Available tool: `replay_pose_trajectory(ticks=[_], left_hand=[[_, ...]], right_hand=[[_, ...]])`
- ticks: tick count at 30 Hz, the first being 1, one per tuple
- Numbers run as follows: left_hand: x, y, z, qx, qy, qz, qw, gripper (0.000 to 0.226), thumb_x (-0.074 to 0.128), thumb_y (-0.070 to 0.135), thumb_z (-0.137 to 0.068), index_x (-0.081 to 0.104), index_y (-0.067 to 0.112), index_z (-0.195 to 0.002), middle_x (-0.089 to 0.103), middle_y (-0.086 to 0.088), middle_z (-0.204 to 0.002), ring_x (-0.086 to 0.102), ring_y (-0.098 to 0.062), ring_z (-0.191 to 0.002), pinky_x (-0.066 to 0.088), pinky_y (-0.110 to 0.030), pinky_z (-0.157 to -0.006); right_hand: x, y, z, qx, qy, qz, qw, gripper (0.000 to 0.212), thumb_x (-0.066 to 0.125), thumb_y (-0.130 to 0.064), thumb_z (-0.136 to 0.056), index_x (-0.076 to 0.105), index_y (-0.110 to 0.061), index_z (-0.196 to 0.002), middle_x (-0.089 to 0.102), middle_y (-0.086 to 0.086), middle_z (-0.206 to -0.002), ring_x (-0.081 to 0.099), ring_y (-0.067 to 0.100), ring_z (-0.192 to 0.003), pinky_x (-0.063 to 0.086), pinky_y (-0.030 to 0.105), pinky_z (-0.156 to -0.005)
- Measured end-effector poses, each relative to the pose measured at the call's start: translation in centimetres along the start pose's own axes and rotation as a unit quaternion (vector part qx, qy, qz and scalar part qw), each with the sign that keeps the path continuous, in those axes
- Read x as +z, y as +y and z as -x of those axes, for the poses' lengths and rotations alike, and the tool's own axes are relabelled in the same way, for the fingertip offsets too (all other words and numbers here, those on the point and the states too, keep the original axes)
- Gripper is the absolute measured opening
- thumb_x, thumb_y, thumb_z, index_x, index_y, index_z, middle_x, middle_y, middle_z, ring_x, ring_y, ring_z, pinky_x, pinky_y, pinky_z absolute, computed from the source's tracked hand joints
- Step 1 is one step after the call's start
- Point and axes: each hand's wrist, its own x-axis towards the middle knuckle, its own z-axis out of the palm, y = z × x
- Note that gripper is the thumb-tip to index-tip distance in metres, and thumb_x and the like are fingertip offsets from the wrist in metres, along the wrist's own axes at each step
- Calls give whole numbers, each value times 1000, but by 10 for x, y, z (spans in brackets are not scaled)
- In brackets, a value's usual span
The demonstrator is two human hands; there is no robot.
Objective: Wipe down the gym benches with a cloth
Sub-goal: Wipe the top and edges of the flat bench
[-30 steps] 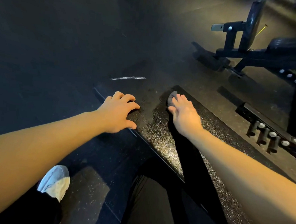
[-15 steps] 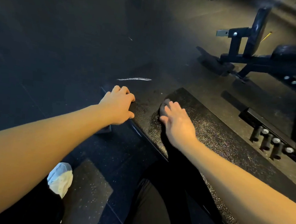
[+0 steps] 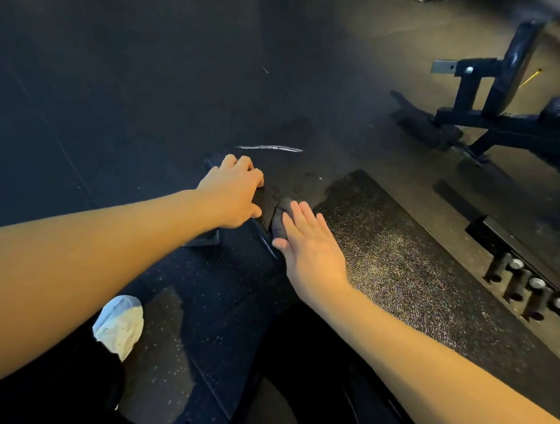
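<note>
A black textured gym bench pad [image 3: 400,261] runs from the middle of the view toward the lower right. A small dark grey cloth [image 3: 279,220] lies on the pad near its left edge. My right hand [image 3: 312,250] lies flat on the cloth with straight fingers, pressing it onto the pad; most of the cloth is hidden under the palm. My left hand [image 3: 232,192] rests on the far left corner of the pad, fingers curled over its edge. The pad surface beyond the cloth shines wet.
A second adjustable bench [image 3: 507,117] with a dark frame stands at the upper right. A row of black pegs with silver caps [image 3: 526,289] lies right of the pad. Dark rubber floor with a white streak [image 3: 269,148] lies beyond. My white shoe [image 3: 119,325] is at the lower left.
My right hand has slid the cloth leftward and nearer across the pad, toward its left edge. My left hand has kept its place at the pad's corner. The view has tilted slightly.
</note>
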Motion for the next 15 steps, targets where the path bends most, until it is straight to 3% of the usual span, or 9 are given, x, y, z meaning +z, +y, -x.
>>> replay_pose_trajectory(ticks=[4,10,15], left_hand=[[-4,-5,0,0,-5,27,1000,60,69,43,-94,47,26,-147,39,-4,-148,33,-28,-136,40,-45,-109],[1,-11,-3,0,8,55,998,56,69,37,-95,49,23,-145,39,-5,-146,32,-27,-135,41,-46,-110],[-3,-26,-8,-29,11,56,998,52,70,39,-94,53,24,-140,40,-6,-143,33,-28,-133,42,-48,-109]], right_hand=[[-2,-5,-19,29,-16,-4,999,55,31,-39,-110,34,-10,-157,18,8,-169,7,25,-157,8,42,-128],[7,15,47,-33,33,-52,998,57,36,-39,-103,53,-5,-145,40,11,-160,29,30,-152,25,50,-123],[11,3,21,-40,46,-10,998,52,41,-36,-102,57,-5,-141,43,12,-157,35,31,-149,28,50,-122]])
